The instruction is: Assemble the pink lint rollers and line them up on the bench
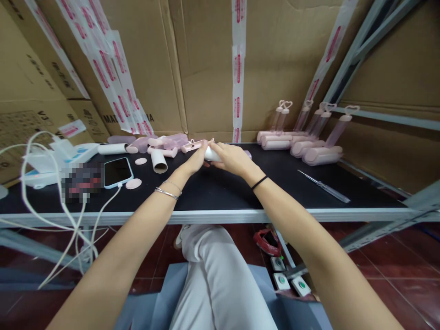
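Note:
Both my hands meet over the middle of the black table [223,192]. My left hand [195,161] and my right hand [231,157] are closed around a white paper roll [212,156], which lies on its side between them. A pink lint-roller handle [193,146] lies just behind my left hand; whether it is joined to the roll I cannot tell. A loose white roll [158,161] stands left of my left hand.
Finished pink lint rollers [311,145] with heart-shaped handles lie at the back right. A clear-handled tool [325,186] lies right of my hands. A phone [117,172], round pink caps [134,184], white cables [51,201] and more pink parts [165,143] sit left. Cardboard boxes [206,64] wall the back.

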Motion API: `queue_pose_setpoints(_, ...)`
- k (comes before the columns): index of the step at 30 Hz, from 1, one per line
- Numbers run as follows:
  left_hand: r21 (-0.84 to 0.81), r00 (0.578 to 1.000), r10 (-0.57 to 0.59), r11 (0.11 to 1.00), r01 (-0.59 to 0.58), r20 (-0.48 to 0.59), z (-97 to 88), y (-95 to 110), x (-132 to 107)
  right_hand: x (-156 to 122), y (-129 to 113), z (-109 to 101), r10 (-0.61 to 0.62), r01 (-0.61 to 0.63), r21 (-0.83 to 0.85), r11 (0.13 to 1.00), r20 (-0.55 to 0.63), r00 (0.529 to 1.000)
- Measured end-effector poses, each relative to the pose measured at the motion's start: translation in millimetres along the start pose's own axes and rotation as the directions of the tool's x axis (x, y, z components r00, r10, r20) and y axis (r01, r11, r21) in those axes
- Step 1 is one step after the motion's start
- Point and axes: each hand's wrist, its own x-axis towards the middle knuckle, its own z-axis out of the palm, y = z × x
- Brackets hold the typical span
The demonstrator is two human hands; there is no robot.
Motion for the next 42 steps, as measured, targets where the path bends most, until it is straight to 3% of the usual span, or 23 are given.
queue_pose_setpoints(3, 0.192, 0.999, 0.054, 0.98, -0.053, -0.001, -4.5, 3.5, -6.0, 2.1, -6.8, 1.9, -0.001, 0.001, -0.026, 1.0, 0.022, 1.0)
queue_pose_setpoints(6, 0.478, 0.975, 0.186, 0.872, -0.106, -0.123, -15.2, 17.9, -21.9, 3.5, -8.9, 2.4, 0.021, -0.021, 0.01, 1.0, 0.0, 1.0)
queue_pose_setpoints(9, 0.719, 0.942, 0.221, 0.695, 0.031, -0.254, -42.7, 33.0, -53.6, 2.3, -6.1, 0.0, 0.056, -0.055, 0.042, 0.998, -0.028, 0.998)
queue_pose_setpoints(10, 0.784, 0.949, 0.179, 0.613, 0.099, -0.26, -55.4, 35.1, -67.8, 1.5, -5.0, -1.0, 0.066, -0.064, 0.055, 0.996, -0.034, 0.997)
queue_pose_setpoints(12, 0.857, 0.95, -0.037, 0.422, 0.296, -0.31, -81.9, 32.0, -98.8, 0.1, -3.6, -2.5, 0.08, -0.076, 0.086, 0.993, -0.045, 0.996)
queue_pose_setpoints(14, 0.854, 0.876, -0.271, 0.237, 0.462, -0.399, -103.8, 20.7, -128.1, -0.3, -3.9, -2.6, 0.082, -0.075, 0.131, 0.989, -0.054, 0.995)
queue_pose_setpoints(15, 0.853, 0.853, -0.317, 0.191, 0.486, -0.415, -111.1, 13.6, -140.4, 0.0, -4.6, -2.0, 0.082, -0.071, 0.162, 0.984, -0.064, 0.995)
queue_pose_setpoints(19, 0.898, 0.913, -0.202, 0.197, 0.393, -0.355, -115.1, -6.0, -165.6, 2.9, -6.4, 2.1, 0.087, -0.037, 0.29, 0.956, -0.16, 0.983)
queue_pose_setpoints(24, 0.921, 0.964, -0.109, 0.285, 0.266, -0.244, -95.9, 0.5, -153.3, 4.7, 1.9, 7.5, 0.168, -0.065, 0.343, 0.937, -0.278, 0.946)
queue_pose_setpoints(31, 0.91, 0.971, -0.098, 0.339, 0.238, -0.217, -74.4, 8.7, -132.8, 3.7, 19.6, 8.7, 0.257, -0.087, 0.487, 0.869, -0.295, 0.92)
queue_pose_setpoints(36, 0.861, 0.934, -0.05, 0.371, 0.347, -0.355, -75.0, 7.1, -120.5, 2.6, 22.5, 6.6, 0.314, -0.112, 0.548, 0.829, -0.29, 0.904)
queue_pose_setpoints(42, 0.931, 0.965, -0.155, 0.269, 0.247, -0.211, -75.8, 3.9, -89.2, 6.4, 21.7, 7.1, 0.447, -0.143, 0.729, 0.669, -0.242, 0.861)
